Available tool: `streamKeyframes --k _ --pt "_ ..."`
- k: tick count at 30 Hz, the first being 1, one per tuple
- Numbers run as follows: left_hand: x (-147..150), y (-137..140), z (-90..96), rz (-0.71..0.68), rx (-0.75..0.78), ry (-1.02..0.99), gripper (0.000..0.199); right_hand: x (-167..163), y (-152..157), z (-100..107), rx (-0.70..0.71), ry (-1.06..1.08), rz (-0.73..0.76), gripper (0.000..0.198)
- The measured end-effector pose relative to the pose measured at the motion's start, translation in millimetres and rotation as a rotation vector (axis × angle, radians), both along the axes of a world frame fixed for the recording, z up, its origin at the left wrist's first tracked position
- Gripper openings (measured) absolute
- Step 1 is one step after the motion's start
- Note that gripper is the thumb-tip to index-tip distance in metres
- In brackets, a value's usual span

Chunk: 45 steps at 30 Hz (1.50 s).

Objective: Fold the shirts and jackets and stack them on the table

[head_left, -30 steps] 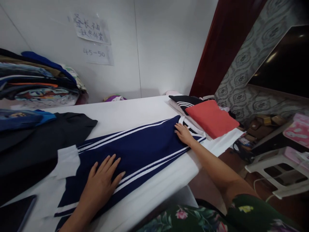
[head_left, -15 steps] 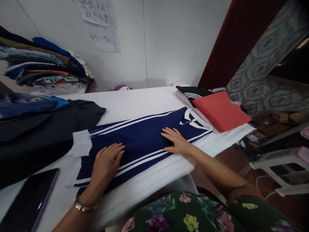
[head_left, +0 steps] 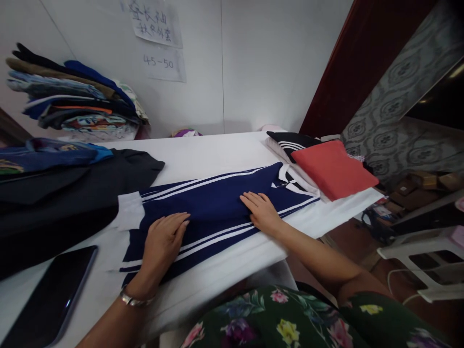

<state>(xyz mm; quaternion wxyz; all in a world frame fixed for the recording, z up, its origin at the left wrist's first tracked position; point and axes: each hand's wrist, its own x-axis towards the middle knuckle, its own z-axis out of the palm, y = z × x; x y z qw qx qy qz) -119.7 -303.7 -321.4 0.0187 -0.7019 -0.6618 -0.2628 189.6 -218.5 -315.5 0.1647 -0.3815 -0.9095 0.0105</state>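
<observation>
Head view looks down on a white desk (head_left: 217, 150) where a navy blue shirt with white stripes and a white collar (head_left: 217, 203) lies folded lengthwise across the middle, its collar toward the right end. Left hand (head_left: 163, 241) rests palm down on the lower part of the shirt, fingers stretched flat and together, grip released and holding nothing; a silver bracelet (head_left: 134, 299) circles that wrist. Right hand (head_left: 261, 212) presses flat on the shirt nearer the collar, fingers spread, its grip likewise released. Just beyond the collar sits a folded coral-red garment (head_left: 331, 169) on top of a folded black garment with white stripes (head_left: 290, 141) and a white one beneath. Left of the shirt a large black garment (head_left: 72, 193) lies spread over the desk, touching the shirt's white sleeve edge. A dark smartphone (head_left: 47, 295) lies flat near the front left corner. Against the wall stands a tall stack of folded clothes (head_left: 76, 106), and paper notes (head_left: 159, 43) are stuck to the wall above.
</observation>
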Motion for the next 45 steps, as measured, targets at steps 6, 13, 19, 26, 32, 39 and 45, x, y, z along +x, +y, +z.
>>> streamKeyframes --k 6,13,19,26,32,39,45 --pt "-1 -1 -2.1 -0.017 0.015 0.078 0.040 1 3 -2 0.058 0.019 -0.111 0.063" --pt "1 -3 -3.5 -0.046 -0.026 0.179 0.036 10 -2 -8 -0.057 -0.125 -0.067 0.064" --pt "-2 -7 -1.9 0.030 0.012 0.195 0.038 17 -6 -15 -0.101 -0.125 -0.069 0.070" --pt "1 -12 5.7 0.083 -0.057 0.126 0.040 14 -7 0 -0.247 0.021 0.057 0.072" --pt "-1 -15 8.6 0.068 -0.080 -0.069 0.045 -27 14 21 -0.169 0.095 0.094 0.050" --pt "-28 -18 23.6 0.135 0.053 -0.246 0.030 -49 37 -18 -0.124 -0.174 0.035 0.053" --pt "-75 13 51.2 0.272 -0.137 0.009 0.032 -49 32 -19 -0.095 -0.232 0.012 0.055"
